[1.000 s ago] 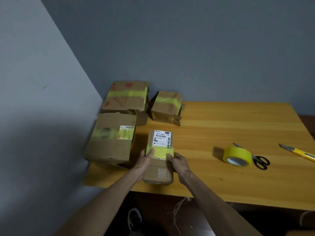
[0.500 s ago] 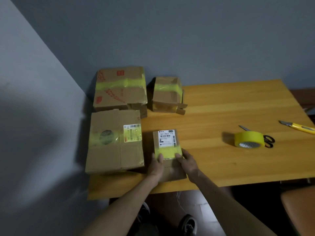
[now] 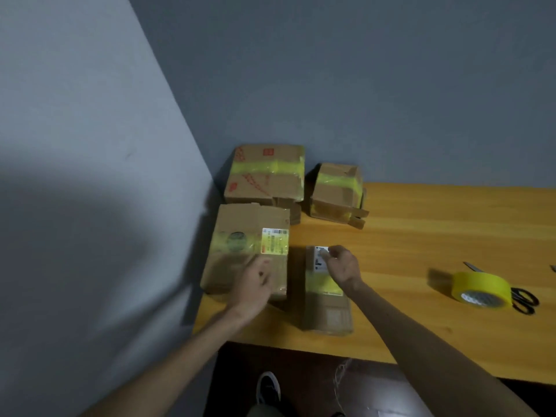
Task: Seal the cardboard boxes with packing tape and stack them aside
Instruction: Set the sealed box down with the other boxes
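I saw the small cardboard box (image 3: 326, 308) lying flat near the front edge of the wooden table (image 3: 406, 236). A band of yellow tape crossed its top. It sat just beside a bigger taped box (image 3: 240, 251), with a thin dark gap between them. The bigger box was close against the grey wall (image 3: 90, 176) on the left.

The right hand (image 3: 343, 264) hung over the small box's white label, its fingers bent loosely and gripping nothing. The left hand (image 3: 252, 284) was over the bigger box, too blurry for me to tell how its fingers lay.

To the right there was smooth, bare wood up to the round yellow tape roll (image 3: 481, 288). Black scissors (image 3: 525, 300) lay right against the roll. Two more taped boxes (image 3: 264, 182) stood at the back wall, and the smaller one looked crumpled.
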